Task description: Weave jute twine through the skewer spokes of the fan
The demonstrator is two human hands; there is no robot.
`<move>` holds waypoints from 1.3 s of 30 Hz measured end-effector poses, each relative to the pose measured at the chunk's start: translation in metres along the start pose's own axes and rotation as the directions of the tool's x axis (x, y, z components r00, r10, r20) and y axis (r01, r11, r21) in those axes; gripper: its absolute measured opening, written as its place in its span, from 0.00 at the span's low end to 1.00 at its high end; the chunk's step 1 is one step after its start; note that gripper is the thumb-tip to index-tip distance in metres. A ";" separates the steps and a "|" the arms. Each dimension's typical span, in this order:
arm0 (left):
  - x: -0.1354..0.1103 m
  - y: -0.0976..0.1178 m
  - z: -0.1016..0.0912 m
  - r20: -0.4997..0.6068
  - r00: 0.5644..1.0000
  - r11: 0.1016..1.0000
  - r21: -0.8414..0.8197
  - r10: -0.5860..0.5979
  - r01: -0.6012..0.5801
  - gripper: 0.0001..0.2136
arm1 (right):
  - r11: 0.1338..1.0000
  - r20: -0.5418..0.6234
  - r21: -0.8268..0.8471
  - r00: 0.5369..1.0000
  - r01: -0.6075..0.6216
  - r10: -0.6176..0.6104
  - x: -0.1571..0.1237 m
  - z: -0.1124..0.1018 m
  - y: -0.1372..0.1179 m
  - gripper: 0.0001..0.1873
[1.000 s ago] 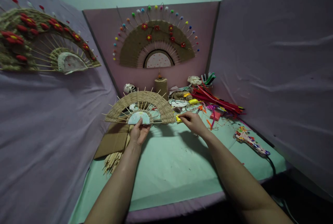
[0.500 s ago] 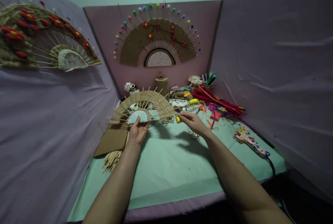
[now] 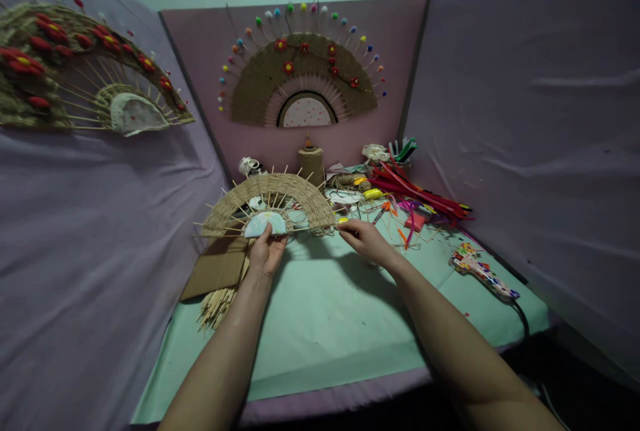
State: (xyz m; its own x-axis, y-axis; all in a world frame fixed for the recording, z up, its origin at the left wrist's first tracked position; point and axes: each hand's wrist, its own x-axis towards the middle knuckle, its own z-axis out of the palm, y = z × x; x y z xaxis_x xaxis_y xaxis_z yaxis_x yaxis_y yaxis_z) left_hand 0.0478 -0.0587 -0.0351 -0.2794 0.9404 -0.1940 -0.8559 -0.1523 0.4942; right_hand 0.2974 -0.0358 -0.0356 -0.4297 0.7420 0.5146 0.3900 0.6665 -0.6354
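A half-round fan of woven jute (image 3: pixel 270 201) with wooden sticks poking out stands upright above the green table top (image 3: pixel 325 324). My left hand (image 3: pixel 265 252) grips its pale blue centre piece from below. My right hand (image 3: pixel 361 237) pinches the jute twine at the fan's lower right corner, fingers closed on it. A yellow object lies just behind those fingers.
A jute spool (image 3: pixel 311 163) stands at the back. Red pipe cleaners (image 3: pixel 415 194) and craft bits pile at the back right. A patterned glue gun (image 3: pixel 480 272) lies at the right. Cardboard (image 3: pixel 215 269) and a stick bundle (image 3: pixel 217 304) lie at the left. Finished fans hang on the walls.
The fan tipped and rose slightly, then settled. My right hand moved a little left, closer to the fan's lower right corner.
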 end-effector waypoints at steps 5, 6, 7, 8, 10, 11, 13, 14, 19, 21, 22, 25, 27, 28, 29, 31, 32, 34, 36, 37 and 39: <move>0.001 -0.002 -0.002 0.013 1.000 0.999 0.053 0.006 -0.007 0.08 | 0.982 -0.010 -0.177 0.998 0.060 -0.062 0.000 -0.002 0.004 0.09; 0.002 -0.003 -0.003 0.014 1.000 0.998 0.067 0.002 -0.003 0.08 | 0.978 -0.012 -0.196 0.997 0.066 -0.070 0.000 -0.002 0.005 0.09; 0.002 -0.003 -0.003 0.015 1.000 0.997 0.079 -0.008 0.007 0.08 | 0.975 -0.017 -0.210 0.997 0.070 -0.075 0.000 -0.002 0.006 0.09; 0.002 -0.004 -0.004 0.018 1.000 0.996 0.089 -0.022 0.020 0.08 | 0.973 -0.023 -0.218 0.997 0.069 -0.076 0.000 -0.002 0.007 0.09; 0.002 -0.004 -0.005 0.023 0.998 0.993 0.103 -0.054 0.052 0.08 | 0.973 -0.045 -0.225 0.997 0.057 -0.068 0.001 -0.003 0.009 0.08; 0.003 -0.004 -0.005 0.023 0.997 0.992 0.105 -0.067 0.064 0.07 | 0.975 -0.060 -0.219 0.996 0.046 -0.061 0.001 -0.004 0.010 0.08; 0.003 -0.004 -0.005 0.024 0.996 0.991 0.102 -0.086 0.083 0.07 | 0.981 -0.091 -0.192 0.995 0.021 -0.039 0.001 -0.006 0.012 0.08; 0.003 -0.003 -0.005 0.025 0.995 0.991 0.096 -0.093 0.090 0.07 | 0.985 -0.102 -0.172 0.994 0.009 -0.027 0.002 -0.007 0.012 0.08; -0.001 -0.001 -0.002 0.044 0.994 0.993 0.065 -0.104 0.101 0.08 | 0.992 -0.153 -0.108 0.987 -0.058 0.041 0.002 -0.009 0.012 0.09; -0.002 0.000 -0.001 0.047 0.992 0.992 0.064 -0.115 0.112 0.09 | 0.991 -0.169 -0.115 0.984 -0.071 0.051 0.002 -0.009 0.012 0.12; -0.002 0.000 -0.001 0.047 0.991 0.991 0.066 -0.122 0.119 0.09 | 0.990 -0.173 -0.120 0.983 -0.075 0.053 0.002 -0.008 0.012 0.13; -0.001 0.001 -0.001 0.052 0.989 0.987 0.077 -0.142 0.138 0.09 | 0.989 -0.172 -0.125 0.984 -0.077 0.055 0.002 -0.009 0.011 0.14; 0.000 0.001 -0.002 0.061 0.986 0.985 0.092 -0.154 0.148 0.09 | 0.991 -0.163 -0.116 0.986 -0.064 0.044 0.002 -0.011 0.009 0.13; 0.000 0.001 -0.003 0.065 0.985 0.983 0.101 -0.162 0.154 0.09 | 0.993 -0.157 -0.109 0.987 -0.047 0.029 0.003 -0.011 0.008 0.12; 0.000 0.001 -0.003 0.069 0.983 0.981 0.110 -0.169 0.161 0.09 | 0.994 -0.150 -0.103 0.989 -0.025 0.009 0.003 -0.012 0.008 0.11; 0.000 0.001 -0.004 0.069 0.980 0.977 0.122 -0.185 0.176 0.09 | 0.994 -0.144 -0.103 0.989 0.026 -0.041 0.003 -0.014 0.006 0.09; 0.000 0.002 -0.003 0.065 0.980 0.976 0.125 -0.190 0.181 0.10 | 0.993 -0.143 -0.112 0.988 0.048 -0.064 0.003 -0.015 0.006 0.09; 0.000 0.002 -0.003 0.058 0.979 0.973 0.132 -0.196 0.187 0.10 | 0.987 -0.152 -0.148 0.984 0.070 -0.093 0.003 -0.016 0.006 0.10; -0.001 0.003 -0.002 0.054 0.978 0.971 0.146 -0.200 0.190 0.11 | 0.977 -0.168 -0.202 0.980 0.072 -0.107 0.002 -0.018 0.008 0.11; -0.002 0.004 -0.001 0.050 0.978 0.968 0.158 -0.203 0.193 0.11 | 0.970 -0.174 -0.232 0.978 0.071 -0.113 0.002 -0.019 0.009 0.12; -0.002 0.005 -0.001 0.040 0.978 0.963 0.187 -0.207 0.196 0.11 | 0.957 -0.174 -0.279 0.976 0.076 -0.128 0.002 -0.020 0.012 0.13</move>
State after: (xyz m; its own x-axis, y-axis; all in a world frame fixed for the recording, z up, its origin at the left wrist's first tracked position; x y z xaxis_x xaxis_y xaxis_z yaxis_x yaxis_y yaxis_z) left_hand 0.0434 -0.0619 -0.0329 -0.0785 0.9630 -0.2579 -0.7974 0.0946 0.5960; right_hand 0.3174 -0.0248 -0.0302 -0.3276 0.6514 0.6844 0.5678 0.7147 -0.4084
